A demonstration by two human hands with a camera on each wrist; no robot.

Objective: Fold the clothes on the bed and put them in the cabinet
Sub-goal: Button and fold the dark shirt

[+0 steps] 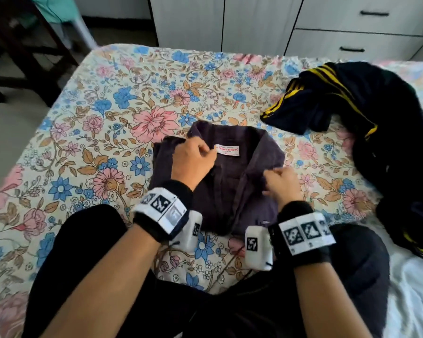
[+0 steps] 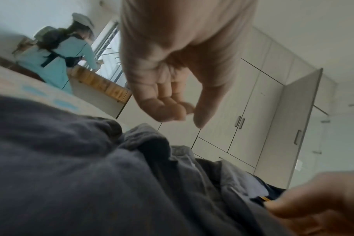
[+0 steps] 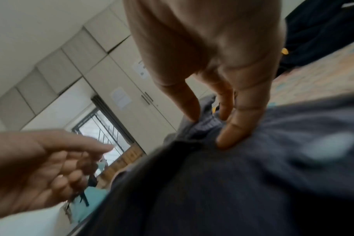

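One white neck label point(image 1: 227, 150) with red print, too blurred to read, is sewn inside the collar of the dark purple-grey shirt point(image 1: 230, 191), which lies partly folded on the floral bedspread point(image 1: 103, 123) directly in front of the person's knees. Two garments show in all: this shirt, and to its right a crumpled black garment with yellow stripes point(image 1: 352, 113), apart from the shirt. Beyond the shirt, past the bed's far edge, stands the pale cabinet point(image 1: 254, 20) with two drawers, each with one dark handle; in the left wrist view one of its tall doors stands open.

Two hands are over the shirt. The left hand point(image 1: 193, 159) is just left of the label, its fingers loosely curled and gripping nothing, clear of the cloth in the left wrist view. The right hand point(image 1: 282, 184) is at the shirt's right side, its fingertips point(image 3: 232, 137) pressing down into a bunched fold.

Two wristbands carry black-and-white square markers.
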